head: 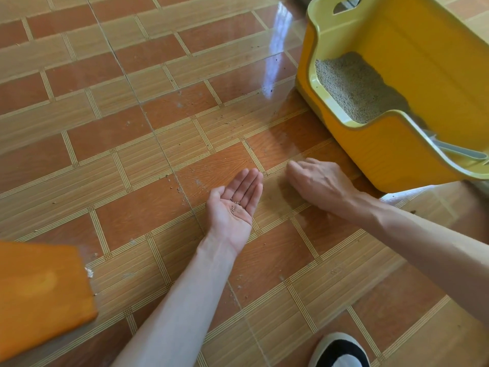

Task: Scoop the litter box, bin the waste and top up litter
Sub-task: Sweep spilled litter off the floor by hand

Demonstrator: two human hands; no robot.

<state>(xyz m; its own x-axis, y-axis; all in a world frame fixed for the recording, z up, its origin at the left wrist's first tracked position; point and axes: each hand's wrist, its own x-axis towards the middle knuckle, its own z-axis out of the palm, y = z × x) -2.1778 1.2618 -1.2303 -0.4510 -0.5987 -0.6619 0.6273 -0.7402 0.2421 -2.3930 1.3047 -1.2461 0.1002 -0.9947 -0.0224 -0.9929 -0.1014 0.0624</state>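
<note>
— Where is the litter box [391, 144]?
— On the floor [132, 128], to the right of both hands and a bit further away. Its long side runs from near the right hand away toward the far right. The open low edge faces us, and litter [354, 88] shows inside.
— Which hand is closer to it?
— The right hand [315, 181]. It is just beside the box's near corner, fingers bent down onto the floor. I cannot tell if it pinches anything.
— And the left hand [234, 202]?
— It lies flat and open, palm up, with a few grains [234, 206] on it. I think they go back in the box, so it must move right.
— The scoop [457, 152]?
— It lies in the box, handle pointing right.
</note>
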